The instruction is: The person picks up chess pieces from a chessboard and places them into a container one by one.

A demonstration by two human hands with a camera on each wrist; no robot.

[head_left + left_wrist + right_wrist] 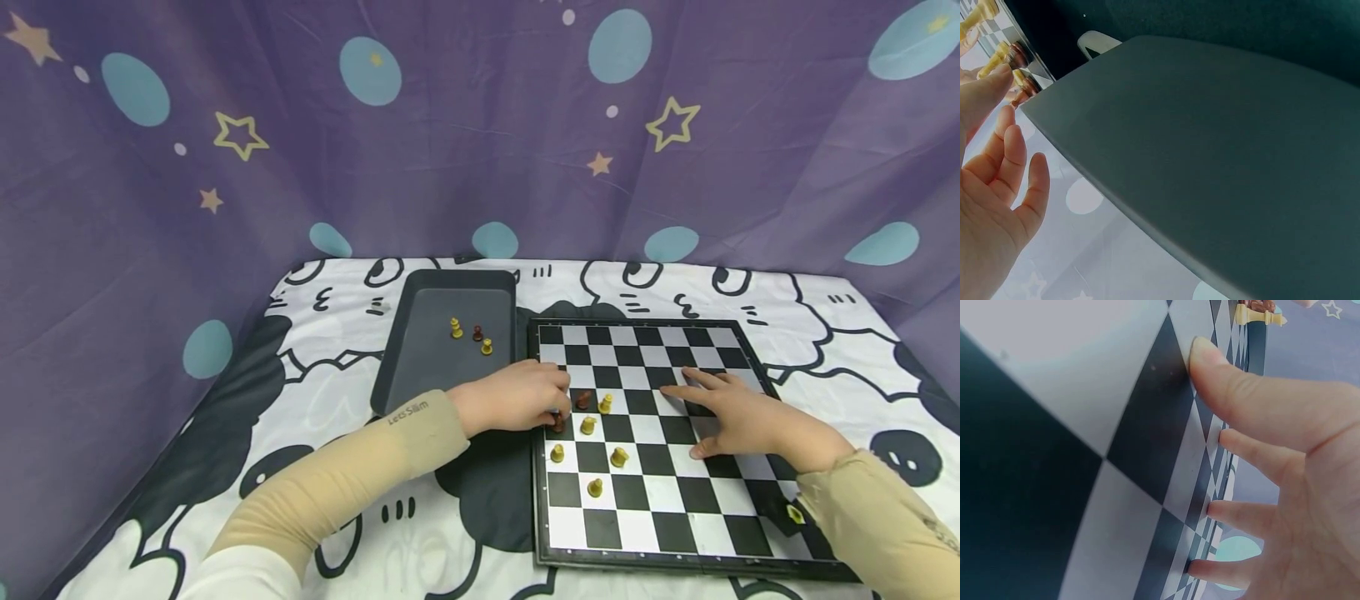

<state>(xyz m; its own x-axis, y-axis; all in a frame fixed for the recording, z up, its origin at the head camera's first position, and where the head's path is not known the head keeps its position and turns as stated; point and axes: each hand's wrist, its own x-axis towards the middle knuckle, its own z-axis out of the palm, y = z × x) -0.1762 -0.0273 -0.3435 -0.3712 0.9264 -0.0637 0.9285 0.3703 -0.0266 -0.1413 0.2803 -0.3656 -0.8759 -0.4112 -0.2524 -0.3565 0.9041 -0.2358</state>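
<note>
My left hand [525, 396] is nearer, the brown piece [558, 424] just under its bent fingers; whether they pinch it, I can't tell. My right hand [742, 419] lies spread, holding nothing, well apart.

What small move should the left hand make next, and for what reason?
Probably the left hand should rise straight up: it is at a dark red chess piece, and a yellow chess piece stands close beside, which a sideways move might knock.

Here we are, a curtained-off corner, home or studio I can't tell: starry curtain [480, 125], cartoon cloth [420, 517], chessboard [652, 457] on top!
</note>
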